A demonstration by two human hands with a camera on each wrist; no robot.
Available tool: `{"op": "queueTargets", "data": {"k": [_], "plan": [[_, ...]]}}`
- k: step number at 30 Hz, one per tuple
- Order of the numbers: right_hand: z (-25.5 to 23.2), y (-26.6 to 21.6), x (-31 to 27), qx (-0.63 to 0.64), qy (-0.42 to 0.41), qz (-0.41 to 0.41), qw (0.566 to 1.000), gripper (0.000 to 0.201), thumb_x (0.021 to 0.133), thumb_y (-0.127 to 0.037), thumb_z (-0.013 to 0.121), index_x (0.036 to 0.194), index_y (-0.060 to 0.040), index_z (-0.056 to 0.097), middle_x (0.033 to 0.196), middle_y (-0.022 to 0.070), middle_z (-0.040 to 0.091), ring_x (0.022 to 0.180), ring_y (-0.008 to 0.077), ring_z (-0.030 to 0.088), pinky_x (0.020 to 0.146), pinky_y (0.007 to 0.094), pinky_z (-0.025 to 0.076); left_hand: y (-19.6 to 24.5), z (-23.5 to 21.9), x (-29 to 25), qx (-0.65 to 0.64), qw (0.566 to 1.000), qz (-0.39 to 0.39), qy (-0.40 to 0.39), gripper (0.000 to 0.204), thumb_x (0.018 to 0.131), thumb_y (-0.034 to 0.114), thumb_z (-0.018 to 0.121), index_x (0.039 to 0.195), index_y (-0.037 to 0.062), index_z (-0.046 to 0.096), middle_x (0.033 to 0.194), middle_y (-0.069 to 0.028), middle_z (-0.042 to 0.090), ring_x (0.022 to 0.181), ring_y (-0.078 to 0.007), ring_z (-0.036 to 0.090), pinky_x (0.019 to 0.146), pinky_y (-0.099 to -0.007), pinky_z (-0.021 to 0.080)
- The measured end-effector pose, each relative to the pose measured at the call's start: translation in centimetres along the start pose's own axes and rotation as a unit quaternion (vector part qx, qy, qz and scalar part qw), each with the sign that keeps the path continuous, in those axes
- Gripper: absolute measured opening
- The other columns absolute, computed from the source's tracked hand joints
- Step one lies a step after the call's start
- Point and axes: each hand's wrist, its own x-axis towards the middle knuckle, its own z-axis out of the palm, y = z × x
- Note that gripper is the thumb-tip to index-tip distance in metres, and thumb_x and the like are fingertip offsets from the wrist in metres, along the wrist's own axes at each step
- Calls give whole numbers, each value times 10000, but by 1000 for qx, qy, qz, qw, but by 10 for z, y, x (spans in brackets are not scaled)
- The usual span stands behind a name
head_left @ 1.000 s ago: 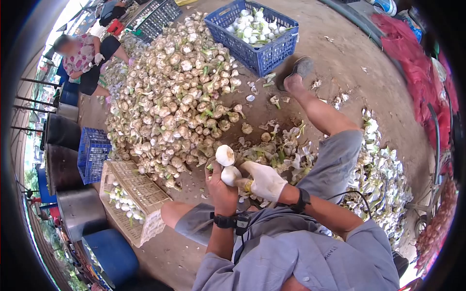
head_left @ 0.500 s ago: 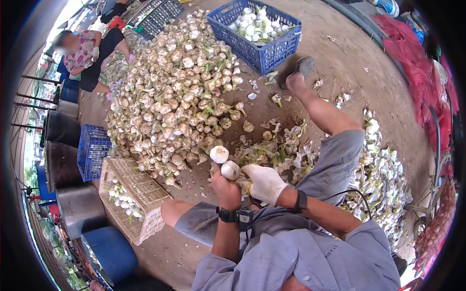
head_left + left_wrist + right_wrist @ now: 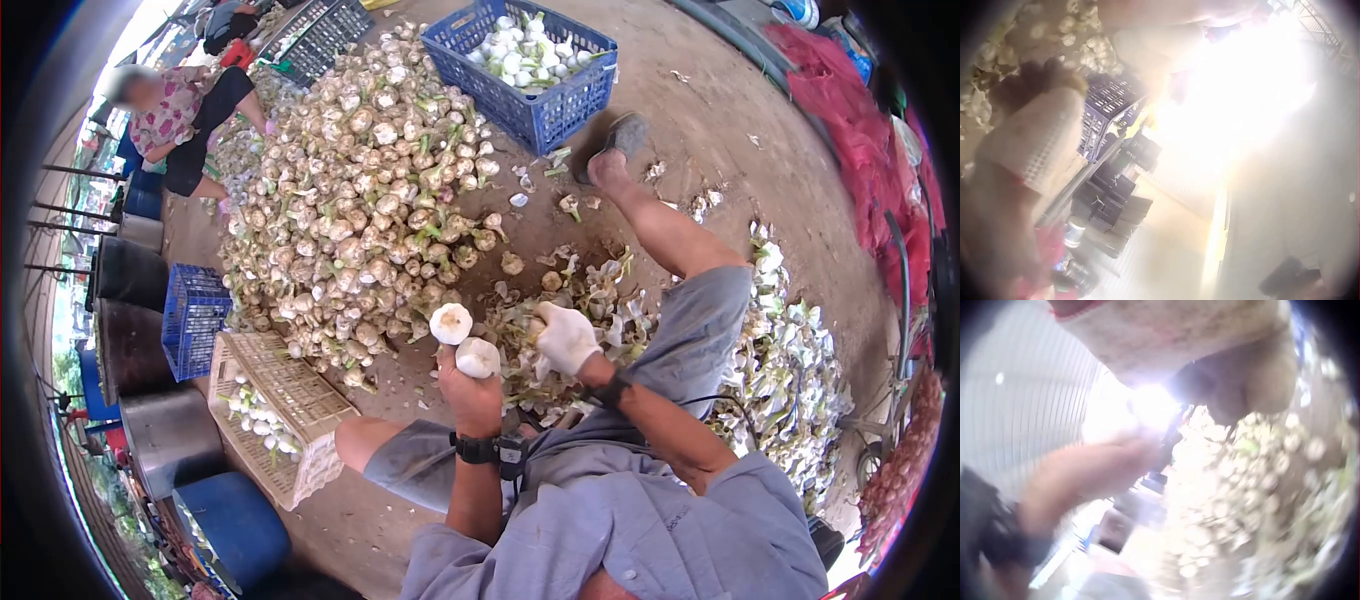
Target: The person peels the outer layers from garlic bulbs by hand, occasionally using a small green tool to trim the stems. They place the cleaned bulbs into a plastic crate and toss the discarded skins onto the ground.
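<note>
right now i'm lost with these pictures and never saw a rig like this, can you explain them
There is no machine here, just a person at work. The wide view is taken from the head, looking forward and down; the two blurry ones are taken from the wrists. The left hand holds two white bulbs; whether the gloved right hand holds anything is hard to tell. On the ground lie a heap of brownish bulbs and loose peelings; beside the heap stands a blue crate of paler bulbs.

Draws gloved right hand (image 3: pixel 567 338) off nearer bulb (image 3: pixel 478 358), now apart, out above peelings (image 3: pixel 625 318) | shows whiter face on nearer bulb, browner half a second ago
</note>
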Motion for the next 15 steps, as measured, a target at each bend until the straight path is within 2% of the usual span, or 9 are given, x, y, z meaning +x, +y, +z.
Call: {"op": "queueTargets", "data": {"k": [1,2,4,5,6,8,12,14,15], "plan": [[-6,9,5,18,-70,-17,997,344,901,-322,638,1121,-64,697,907,220,705,897,366,703,794,449,550,1,5,-3,28,1000,0,7,342,1079,306,428,1240,53,593,1073,-119,702,963,-258,681,890,-406,567],[-2,15,0,17,-73,-16,997,344,901,-322,638,1121,-64,697,907,220,705,897,366,703,794,449,550,2,7,-7,57,998,-4,15,359,1081,316,412,1247,56,595,1074,-118,706,968,-265,680,904,-410,564],[-17,-11,-18,76,-97,-153,980,483,882,-331,704,1241,-19,621,1126,237,669,1066,368,656,881,428,527,1,9,-6,43,998,-34,8,355,1080,318,415,1243,63,600,1063,-110,705,958,-256,679,890,-405,564],[-20,-20,-21,14,-107,-221,969,630,850,-371,752,1317,1,552,1231,242,609,1136,397,604,929,436,504,1,10,-6,31,998,-62,0,351,1078,321,417,1239,71,604,1051,-102,704,948,-248,678,876,-400,565],[-19,-30,-25,-11,-103,-244,964,596,837,-342,761,1293,-10,567,1184,229,619,1107,405,609,912,446,511,0,16,-7,33,997,-64,-1,351,1078,321,417,1239,71,604,1051,-102,704,948,-248,678,876,-400,565],[-7,-28,-28,-21,-84,-229,970,526,835,-271,759,1253,-9,576,1146,220,628,1087,410,611,905,448,512,-2,27,-8,36,996,-50,71,356,1071,344,423,1208,76,612,1001,-99,695,898,-235,674,822,-400,565],[16,-11,-29,64,-74,-213,972,455,826,-192,751,1209,-14,581,1072,210,652,1012,432,629,858,434,530,-7,0,4,75,996,-46,29,380,1062,388,424,1172,79,616,961,-89,682,847,-222,664,767,-385,560],[21,-9,-27,96,-120,-146,977,345,833,-144,750,1104,-4,587,948,181,677,847,387,687,753,409,564,-12,-9,10,176,981,38,73,455,1056,459,387,1131,75,619,931,-84,673,810,-224,655,715,-347,554],[18,-13,-26,97,-120,-145,977,345,833,-144,750,1104,-4,587,948,181,677,847,387,687,753,409,564,-9,-3,6,177,981,37,73,455,1056,459,387,1131,75,619,931,-84,673,810,-224,655,715,-347,554]]}}
